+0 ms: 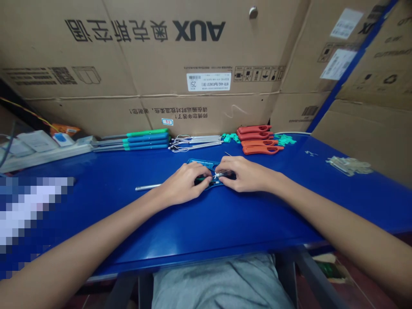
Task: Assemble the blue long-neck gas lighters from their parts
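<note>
Near the middle of the blue table, my left hand (186,182) is closed, its thumb and fingers pinching at a small white piece beside a blue plastic casing (203,163). Facing it, my right hand (242,174) is closed on a small, shiny, thin part (222,174) that meets my left fingertips. The casing lies behind and under both hands, partly hidden by them. A silver metal rod (147,187) sticks out to the left from beneath my left hand.
Along the cardboard (161,98) at the back lie blue and green handled tools (148,140), silver rods with wires (199,141), teal pieces (230,137) and red-orange casings (259,139). A power strip (48,150) is at left, pale parts (349,165) at right.
</note>
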A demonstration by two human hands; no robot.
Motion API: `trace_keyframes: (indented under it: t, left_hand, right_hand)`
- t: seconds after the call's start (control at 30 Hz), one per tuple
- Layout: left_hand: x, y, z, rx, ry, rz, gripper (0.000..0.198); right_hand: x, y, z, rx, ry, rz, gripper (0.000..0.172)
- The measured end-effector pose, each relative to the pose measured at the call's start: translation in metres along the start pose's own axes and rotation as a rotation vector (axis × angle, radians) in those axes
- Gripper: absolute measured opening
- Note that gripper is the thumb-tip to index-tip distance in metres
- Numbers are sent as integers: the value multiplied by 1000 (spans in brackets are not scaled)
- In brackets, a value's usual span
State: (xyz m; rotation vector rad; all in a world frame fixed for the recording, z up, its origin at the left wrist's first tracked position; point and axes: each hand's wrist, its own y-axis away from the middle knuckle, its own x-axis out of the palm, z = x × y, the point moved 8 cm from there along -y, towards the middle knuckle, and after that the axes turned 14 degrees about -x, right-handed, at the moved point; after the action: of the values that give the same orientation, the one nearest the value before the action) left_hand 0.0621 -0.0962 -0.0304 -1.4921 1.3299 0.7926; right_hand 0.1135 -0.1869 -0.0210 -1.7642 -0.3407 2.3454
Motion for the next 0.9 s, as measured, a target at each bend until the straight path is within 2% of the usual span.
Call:
trace_keyframes:
  t: [0.57,0.9]
  left_hand:
    - [1,-9,6,-141,193,46,15]
    - [1,-9,5,-122,197,24,14]
  right_hand:
    - [-4,0,3,-45,21,-38,20]
    - [-4,0,8,-100,60,-55,22]
